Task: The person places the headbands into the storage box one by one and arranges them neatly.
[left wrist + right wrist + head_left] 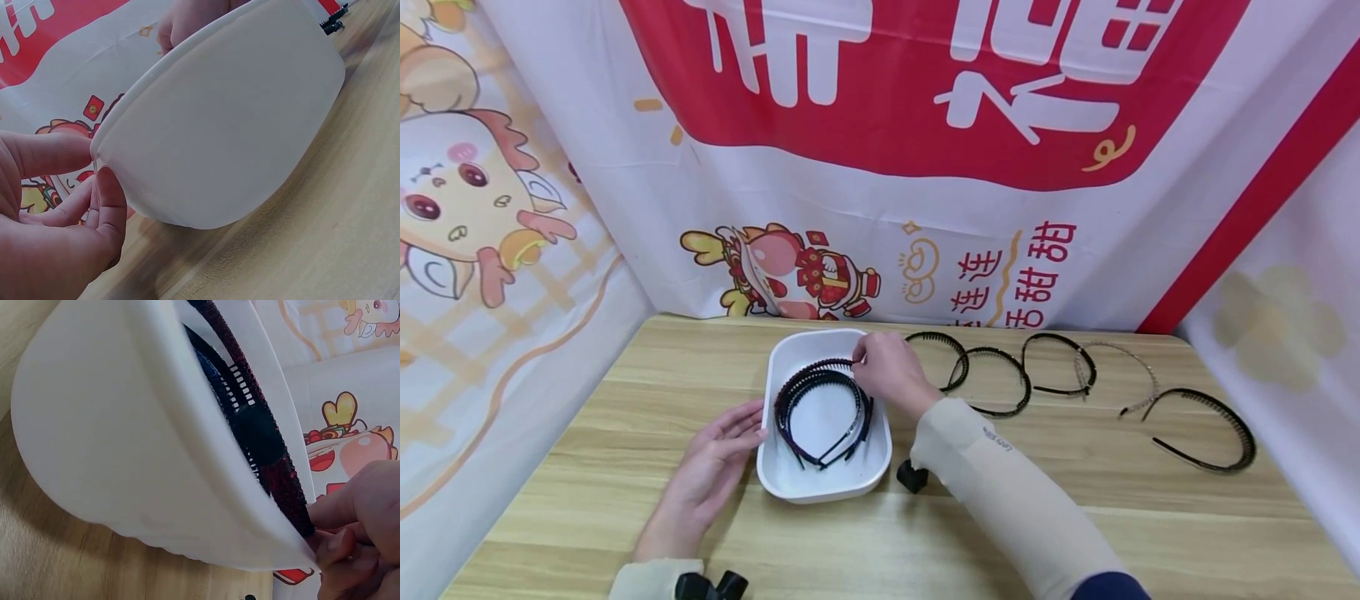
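Observation:
A white plastic basin (pixel 827 492) stands on the wooden table, holding several dark toothed headbands (pixel 782 408) in a loose ring. My left hand (pixel 722 458) is at the basin's left side; its thumb and fingertips grip the rim in the left wrist view. Reaching over the far right edge, my right hand (pixel 891 371) pinches a headband. In the right wrist view, that dark red and black headband (pixel 284 487) runs along the inside of the basin wall to my fingers (pixel 337 547). Its pinched end is hidden by them.
Right of the basin lie several more headbands: black ones (pixel 1026 383) near my right forearm, a thin clear-looking one (pixel 1150 375), and a black toothed one (pixel 1247 442) at the far right. Printed cloth (pixel 880 158) hangs behind the table and along both sides.

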`<move>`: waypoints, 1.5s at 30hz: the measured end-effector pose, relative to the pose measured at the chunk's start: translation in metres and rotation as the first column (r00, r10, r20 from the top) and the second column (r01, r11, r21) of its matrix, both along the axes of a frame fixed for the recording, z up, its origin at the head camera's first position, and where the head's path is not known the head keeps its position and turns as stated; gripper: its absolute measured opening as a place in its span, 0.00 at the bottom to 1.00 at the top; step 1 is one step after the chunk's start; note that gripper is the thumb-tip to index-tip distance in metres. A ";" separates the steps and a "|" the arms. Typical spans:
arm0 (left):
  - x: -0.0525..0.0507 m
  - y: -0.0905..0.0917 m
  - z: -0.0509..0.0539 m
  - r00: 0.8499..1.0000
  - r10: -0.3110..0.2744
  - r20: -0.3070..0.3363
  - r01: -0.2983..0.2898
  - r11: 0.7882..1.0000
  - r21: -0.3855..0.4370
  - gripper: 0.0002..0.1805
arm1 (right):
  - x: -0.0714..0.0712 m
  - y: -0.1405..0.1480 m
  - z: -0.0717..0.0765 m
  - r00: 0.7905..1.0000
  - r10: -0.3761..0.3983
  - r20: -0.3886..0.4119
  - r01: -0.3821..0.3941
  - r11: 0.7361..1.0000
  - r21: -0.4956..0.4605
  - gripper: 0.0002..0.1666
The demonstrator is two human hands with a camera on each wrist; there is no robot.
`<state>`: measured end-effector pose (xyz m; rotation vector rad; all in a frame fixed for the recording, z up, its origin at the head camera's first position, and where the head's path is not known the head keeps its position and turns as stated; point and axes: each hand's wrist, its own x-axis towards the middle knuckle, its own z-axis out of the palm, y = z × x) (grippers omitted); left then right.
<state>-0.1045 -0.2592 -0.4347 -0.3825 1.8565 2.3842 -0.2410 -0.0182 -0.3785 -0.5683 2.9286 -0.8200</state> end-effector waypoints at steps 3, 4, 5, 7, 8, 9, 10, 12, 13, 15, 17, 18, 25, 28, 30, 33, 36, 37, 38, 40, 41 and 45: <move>0.000 0.000 0.000 1.000 0.002 -0.001 -0.002 1.000 0.002 0.37 | 0.000 -0.001 -0.001 1.000 -0.014 0.005 0.014 1.000 0.012 0.06; 0.000 0.000 0.000 1.000 0.002 0.000 -0.002 1.000 0.002 0.37 | 0.000 -0.002 -0.002 1.000 -0.019 0.001 0.019 1.000 0.021 0.06; 0.000 0.000 0.000 1.000 0.003 0.000 -0.003 1.000 0.001 0.37 | 0.000 -0.002 -0.003 1.000 -0.026 -0.003 0.026 0.999 0.030 0.06; 0.001 0.000 0.000 1.000 0.003 0.002 -0.003 1.000 0.000 0.37 | 0.000 -0.002 -0.004 0.999 -0.037 -0.012 0.038 0.998 0.048 0.06; 0.001 0.000 0.000 1.000 0.002 0.001 -0.002 1.000 -0.001 0.37 | 0.000 -0.002 -0.004 0.999 -0.042 -0.017 0.043 0.997 0.059 0.05; 0.001 0.000 0.001 1.000 0.002 0.003 -0.002 1.000 0.000 0.37 | -0.001 -0.002 -0.005 0.999 -0.043 -0.023 0.045 0.997 0.069 0.05; 0.001 0.000 0.001 1.000 0.002 0.004 -0.002 1.000 -0.001 0.37 | -0.001 -0.002 -0.005 0.999 -0.044 -0.026 0.046 0.996 0.079 0.05; 0.001 0.000 0.001 1.000 0.002 0.006 -0.002 1.000 0.000 0.38 | -0.001 -0.002 -0.005 0.999 -0.040 -0.027 0.043 0.995 0.094 0.05; 0.001 0.000 0.001 1.000 0.002 0.007 -0.002 1.000 0.000 0.38 | -0.001 -0.002 -0.005 0.999 -0.037 -0.028 0.039 0.994 0.101 0.05; 0.001 0.000 0.000 1.000 0.000 0.012 0.000 1.000 -0.003 0.38 | -0.001 -0.002 -0.004 0.999 -0.028 -0.026 0.031 0.993 0.113 0.05; 0.001 0.000 0.000 1.000 -0.003 0.016 0.003 1.000 -0.004 0.38 | -0.002 -0.002 -0.004 1.000 -0.022 -0.020 0.025 0.992 0.124 0.04; 0.001 0.000 0.000 1.000 -0.003 0.017 0.004 1.000 -0.005 0.38 | -0.002 -0.002 -0.003 1.000 -0.021 -0.019 0.023 0.991 0.129 0.04; 0.000 0.000 0.000 1.000 0.002 0.019 -0.002 1.000 -0.002 0.37 | -0.002 -0.001 -0.001 1.000 -0.019 -0.013 0.021 0.990 0.137 0.04; 0.000 0.000 0.001 1.000 0.004 0.020 -0.004 1.000 -0.004 0.36 | -0.002 -0.002 -0.002 1.000 -0.018 -0.025 0.022 0.990 0.141 0.03; 0.000 0.001 0.001 1.000 0.004 0.016 -0.004 1.000 -0.005 0.36 | -0.002 -0.002 -0.003 0.999 -0.014 -0.036 0.019 0.990 0.141 0.03; 0.001 0.001 0.001 1.000 0.002 0.011 -0.002 1.000 -0.005 0.36 | -0.002 -0.001 -0.004 0.999 -0.003 -0.048 0.009 0.992 0.129 0.03; 0.001 0.001 0.001 1.000 0.003 0.006 -0.003 1.000 -0.003 0.34 | -0.001 0.000 -0.005 0.998 0.005 -0.059 0.002 0.993 0.117 0.04; 0.001 0.001 0.001 1.000 0.002 0.006 -0.002 1.000 -0.004 0.34 | -0.001 0.000 -0.005 0.998 0.007 -0.062 0.000 0.993 0.114 0.04; 0.001 0.001 0.001 1.000 0.004 0.005 -0.004 1.000 -0.004 0.34 | -0.001 0.001 -0.005 0.998 0.008 -0.066 -0.001 0.994 0.111 0.04; 0.002 0.001 0.001 1.000 0.003 0.002 -0.003 1.000 -0.003 0.34 | 0.000 0.001 -0.005 0.997 0.010 -0.074 -0.003 0.995 0.102 0.04; 0.002 0.001 0.001 1.000 0.004 0.002 -0.004 1.000 -0.002 0.34 | 0.000 0.002 -0.005 0.997 0.012 -0.079 -0.004 0.995 0.097 0.04; 0.002 0.001 0.000 1.000 0.003 0.001 -0.003 1.000 -0.001 0.34 | 0.002 0.004 -0.005 0.995 0.018 -0.096 -0.014 0.999 0.048 0.06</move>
